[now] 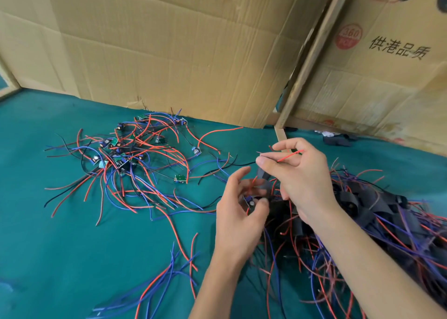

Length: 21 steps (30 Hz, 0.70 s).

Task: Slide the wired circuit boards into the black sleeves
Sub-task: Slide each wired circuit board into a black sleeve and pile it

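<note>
Just right of the frame's centre the left hand [238, 212] pinches a small circuit board [249, 201] between thumb and fingers, while the right hand [297, 173] above it pinches a red wire [290, 155] running out of a black sleeve [263, 179]. Sleeved boards [377, 212] are heaped at lower right; bare wired boards [125, 154] lie tangled at upper left on the green cloth [60, 246] before cardboard [169, 48]

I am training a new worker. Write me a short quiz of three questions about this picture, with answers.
1. True or false: the left hand holds a small circuit board.
2. What does the right hand pinch? A) red wire B) scissors C) tape
3. Which side of the green table has the pile of boards already in black sleeves?

Key: 1 true; 2 A; 3 right.
</note>
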{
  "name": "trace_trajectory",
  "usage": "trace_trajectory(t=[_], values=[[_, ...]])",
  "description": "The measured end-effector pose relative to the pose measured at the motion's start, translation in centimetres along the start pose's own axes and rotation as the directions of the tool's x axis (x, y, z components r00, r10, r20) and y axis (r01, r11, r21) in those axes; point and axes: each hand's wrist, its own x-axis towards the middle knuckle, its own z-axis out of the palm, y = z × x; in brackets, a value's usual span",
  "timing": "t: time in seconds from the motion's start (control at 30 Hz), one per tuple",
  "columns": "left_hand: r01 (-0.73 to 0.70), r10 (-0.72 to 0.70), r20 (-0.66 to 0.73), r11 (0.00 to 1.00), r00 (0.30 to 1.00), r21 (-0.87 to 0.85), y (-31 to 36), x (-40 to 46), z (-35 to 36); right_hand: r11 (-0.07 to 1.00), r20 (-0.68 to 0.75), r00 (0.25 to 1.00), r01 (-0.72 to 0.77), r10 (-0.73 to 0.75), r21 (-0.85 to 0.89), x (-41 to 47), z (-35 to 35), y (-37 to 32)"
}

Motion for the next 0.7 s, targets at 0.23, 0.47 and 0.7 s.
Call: trace_trajectory(t=[0.23, 0.47, 0.7], values=[[0.117, -0.082, 0.145, 0.962, 0.986, -0.248, 0.68, -0.16, -0.03, 0.994, 0.072, 0.993, -0.098, 0.094, 0.056, 0.05, -0.37, 0.45], [0.158, -0.132, 0.088, 0.868, 0.987, -0.471, 0.28, 0.32, -0.65, 0.982, 0.169, 0.972, -0.179, 0.166, 0.061, -0.05, -0.81, 0.83], [0.269, -0.275, 0.064, 0.820, 0.959, -0.506, 0.33, 0.29, -0.38, 0.950, 0.242, 0.946, -0.259, 0.213, 0.176, -0.59, -0.86, 0.35]])
